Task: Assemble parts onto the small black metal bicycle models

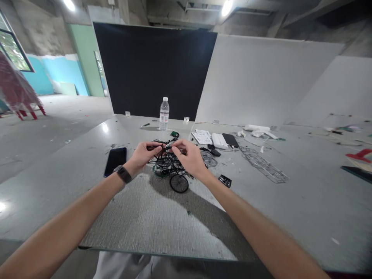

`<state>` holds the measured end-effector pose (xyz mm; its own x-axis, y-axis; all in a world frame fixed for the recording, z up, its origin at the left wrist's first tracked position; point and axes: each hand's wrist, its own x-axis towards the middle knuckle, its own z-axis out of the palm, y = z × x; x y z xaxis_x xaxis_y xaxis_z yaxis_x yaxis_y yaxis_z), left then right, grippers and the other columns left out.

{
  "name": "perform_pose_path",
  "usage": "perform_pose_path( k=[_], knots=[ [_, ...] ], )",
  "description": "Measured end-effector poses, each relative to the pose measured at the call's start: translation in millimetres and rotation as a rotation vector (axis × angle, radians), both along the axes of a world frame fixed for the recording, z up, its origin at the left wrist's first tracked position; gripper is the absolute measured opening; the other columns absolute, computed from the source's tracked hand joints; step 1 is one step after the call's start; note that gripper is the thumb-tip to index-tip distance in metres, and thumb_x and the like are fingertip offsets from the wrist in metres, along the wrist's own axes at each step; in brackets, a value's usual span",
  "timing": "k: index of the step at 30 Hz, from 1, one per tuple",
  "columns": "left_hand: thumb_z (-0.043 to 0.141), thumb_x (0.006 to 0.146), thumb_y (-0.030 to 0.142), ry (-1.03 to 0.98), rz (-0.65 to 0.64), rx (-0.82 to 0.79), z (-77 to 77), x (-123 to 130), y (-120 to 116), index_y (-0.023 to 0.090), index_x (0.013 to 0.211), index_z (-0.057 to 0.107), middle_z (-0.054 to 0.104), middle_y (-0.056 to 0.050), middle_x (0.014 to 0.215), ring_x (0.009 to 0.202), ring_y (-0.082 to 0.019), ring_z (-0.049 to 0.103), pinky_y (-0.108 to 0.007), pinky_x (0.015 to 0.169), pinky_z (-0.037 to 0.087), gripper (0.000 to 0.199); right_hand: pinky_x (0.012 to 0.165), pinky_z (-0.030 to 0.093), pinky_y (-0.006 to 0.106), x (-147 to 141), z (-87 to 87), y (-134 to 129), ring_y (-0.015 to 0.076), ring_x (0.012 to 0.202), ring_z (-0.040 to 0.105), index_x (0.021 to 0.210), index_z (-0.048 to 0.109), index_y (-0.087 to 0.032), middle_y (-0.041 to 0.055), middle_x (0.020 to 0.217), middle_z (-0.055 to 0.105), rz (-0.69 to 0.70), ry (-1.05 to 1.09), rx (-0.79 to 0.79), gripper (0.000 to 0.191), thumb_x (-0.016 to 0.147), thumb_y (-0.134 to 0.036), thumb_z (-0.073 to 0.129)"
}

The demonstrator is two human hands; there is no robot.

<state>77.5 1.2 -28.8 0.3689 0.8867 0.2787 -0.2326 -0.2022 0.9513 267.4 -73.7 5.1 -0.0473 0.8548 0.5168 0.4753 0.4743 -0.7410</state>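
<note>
Above the table, my left hand pinches a thin black piece of a model bicycle between thumb and fingers. My right hand meets it from the other side, its thumb and fingertips closed around a small, slim, light-coloured piece too small to name. Just below the fingers are small black spoked wheels and dark frame parts, partly hidden by the hands. A dark watch band is around my left wrist.
A phone lies left of the hands, and a water bottle stands behind them. To the right are printed sheets, a white box-like device, a small black parts frame and a grey sprue. A black panel stands behind.
</note>
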Motion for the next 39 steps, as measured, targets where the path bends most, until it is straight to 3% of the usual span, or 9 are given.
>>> perform_pose_path(
  k=[2, 7, 12, 21, 29, 39],
  knots=[
    [0.088, 0.071, 0.042, 0.016, 0.026, 0.042, -0.8, 0.0, 0.5, 0.014, 0.096, 0.081, 0.078, -0.009, 0.082, 0.072, -0.017, 0.067, -0.032, 0.072, 0.053, 0.038, 0.074, 0.056, 0.036, 1.2, -0.1, 0.3, 0.0226, 0.088, 0.073, 0.099, 0.064, -0.021, 0.0084, 0.094, 0.076, -0.017, -0.003, -0.036, 0.012, 0.093, -0.031, 0.06],
    [0.087, 0.073, 0.038, 0.073, 0.05, 0.07, 3.8, -0.4, -4.6, 0.016, 0.096, 0.081, 0.08, -0.009, 0.086, 0.078, -0.02, 0.07, -0.036, 0.079, 0.056, 0.033, 0.074, 0.056, 0.038, 3.6, 0.1, 1.7, 0.0234, 0.086, 0.073, 0.125, 0.061, -0.021, 0.0078, 0.096, 0.077, -0.037, -0.091, -0.03, 0.036, 0.095, -0.04, 0.063],
    [0.086, 0.074, 0.032, 0.178, 0.067, 0.125, 11.0, -1.1, -11.7, 0.017, 0.093, 0.082, 0.08, -0.009, 0.091, 0.086, -0.023, 0.072, -0.038, 0.086, 0.056, 0.024, 0.076, 0.057, 0.036, 5.2, -0.7, 5.5, 0.0223, 0.087, 0.073, 0.105, 0.073, -0.021, 0.0075, 0.096, 0.078, 0.025, -0.201, 0.005, 0.023, 0.1, -0.037, 0.057],
    [0.08, 0.08, 0.029, 0.244, 0.081, 0.224, 8.9, -0.4, -8.7, 0.017, 0.094, 0.081, 0.08, -0.01, 0.094, 0.088, -0.023, 0.073, -0.037, 0.084, 0.056, 0.018, 0.072, 0.052, 0.033, 6.3, -0.3, 5.5, 0.0211, 0.085, 0.072, 0.105, 0.072, -0.021, 0.0058, 0.097, 0.078, 0.005, -0.293, 0.028, 0.02, 0.101, -0.033, 0.056],
    [0.084, 0.077, 0.03, 0.132, 0.058, 0.104, 11.7, 1.1, -14.0, 0.017, 0.094, 0.08, 0.08, -0.009, 0.092, 0.086, -0.023, 0.074, -0.04, 0.088, 0.058, 0.022, 0.073, 0.052, 0.034, 5.1, -1.4, 5.3, 0.0203, 0.082, 0.071, 0.107, 0.068, -0.02, 0.0063, 0.091, 0.077, 0.046, -0.235, 0.017, 0.023, 0.103, -0.036, 0.053],
    [0.087, 0.074, 0.031, 0.129, 0.081, 0.111, 11.8, 1.3, -13.1, 0.017, 0.093, 0.08, 0.08, -0.009, 0.093, 0.088, -0.023, 0.073, -0.04, 0.09, 0.057, 0.024, 0.072, 0.053, 0.033, 4.5, 0.4, 3.5, 0.019, 0.077, 0.069, 0.106, 0.068, -0.02, 0.005, 0.087, 0.075, 0.057, -0.215, 0.024, 0.022, 0.102, -0.035, 0.053]
  ],
)
